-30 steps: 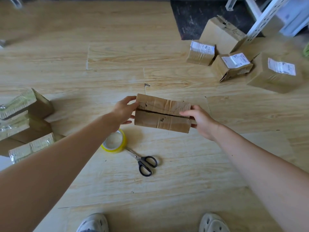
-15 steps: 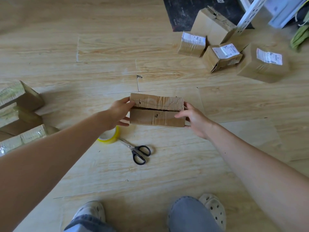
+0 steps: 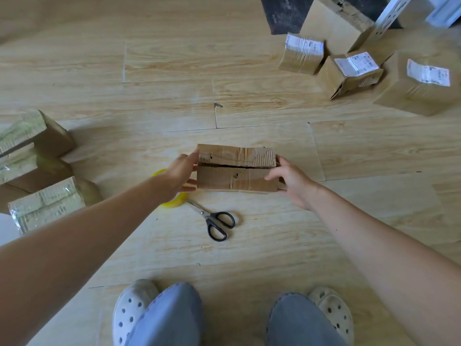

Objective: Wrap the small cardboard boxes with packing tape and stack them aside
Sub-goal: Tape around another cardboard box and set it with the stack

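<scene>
Now the person is crouching, knees point(image 3: 172, 313) coming into the bottom of the frame. Left hand point(image 3: 179, 179) and right hand point(image 3: 292, 183) are still gripping the ends of the box point(image 3: 237, 176) at centre, seam untaped. With the tape point(image 3: 173, 202) lying just beside it, wrapping is likely beginning.

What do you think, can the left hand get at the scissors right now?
Probably yes, once freed: the left hand grips the cardboard box, but the scissors lie uncovered close by.
</scene>
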A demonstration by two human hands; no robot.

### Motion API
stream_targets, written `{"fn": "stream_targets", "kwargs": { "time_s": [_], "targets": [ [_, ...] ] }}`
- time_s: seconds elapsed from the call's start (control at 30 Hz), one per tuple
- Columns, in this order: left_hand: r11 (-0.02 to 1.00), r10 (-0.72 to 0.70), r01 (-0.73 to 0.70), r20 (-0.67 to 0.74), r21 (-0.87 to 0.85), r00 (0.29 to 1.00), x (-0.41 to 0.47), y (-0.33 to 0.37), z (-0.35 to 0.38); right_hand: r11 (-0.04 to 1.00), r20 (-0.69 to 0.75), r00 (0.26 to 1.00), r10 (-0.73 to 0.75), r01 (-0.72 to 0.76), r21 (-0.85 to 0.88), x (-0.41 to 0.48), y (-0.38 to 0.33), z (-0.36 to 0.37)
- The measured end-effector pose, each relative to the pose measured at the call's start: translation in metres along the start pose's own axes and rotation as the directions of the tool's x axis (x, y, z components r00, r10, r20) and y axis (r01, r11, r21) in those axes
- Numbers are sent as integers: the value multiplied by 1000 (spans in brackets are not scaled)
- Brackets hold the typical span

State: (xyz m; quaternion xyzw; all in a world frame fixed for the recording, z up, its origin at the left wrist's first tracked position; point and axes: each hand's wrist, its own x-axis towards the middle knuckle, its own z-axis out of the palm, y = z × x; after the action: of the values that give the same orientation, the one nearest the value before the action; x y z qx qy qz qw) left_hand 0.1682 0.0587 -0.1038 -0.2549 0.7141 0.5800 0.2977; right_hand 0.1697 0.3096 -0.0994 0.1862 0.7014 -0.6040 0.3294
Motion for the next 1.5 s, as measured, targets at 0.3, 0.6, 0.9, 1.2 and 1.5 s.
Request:
{"fn": "stream_targets", "kwargs": {
  "time_s": [0.3, 0.6, 0.9, 1.2, 1.5],
  "targets": [
    [995, 57, -57, -2, -88, 998, 23, -15, -3, 995, -191, 980, -53, 35, -99, 23, 13, 10],
    [985, 153, -155, -31, -72, 988, 19, -22, -20, 928, -274, 929, -248, 146, -344, 13, 17, 27],
    [389, 337, -130, -10, 912, 942, 28, -107, -50, 128, 99, 418, -903, 482, -867, -9, 20, 84],
    [435, 590, -250, -64, 865, 805, 10, -110, -63, 632, 154, 847, -509, 489, -601, 5, 56, 169],
    [448, 735, -421, -56, 789, 676, -24, -92, -87, 817, -43, 875, -481, 430, -384, 17, 17, 197]
  ]
}}
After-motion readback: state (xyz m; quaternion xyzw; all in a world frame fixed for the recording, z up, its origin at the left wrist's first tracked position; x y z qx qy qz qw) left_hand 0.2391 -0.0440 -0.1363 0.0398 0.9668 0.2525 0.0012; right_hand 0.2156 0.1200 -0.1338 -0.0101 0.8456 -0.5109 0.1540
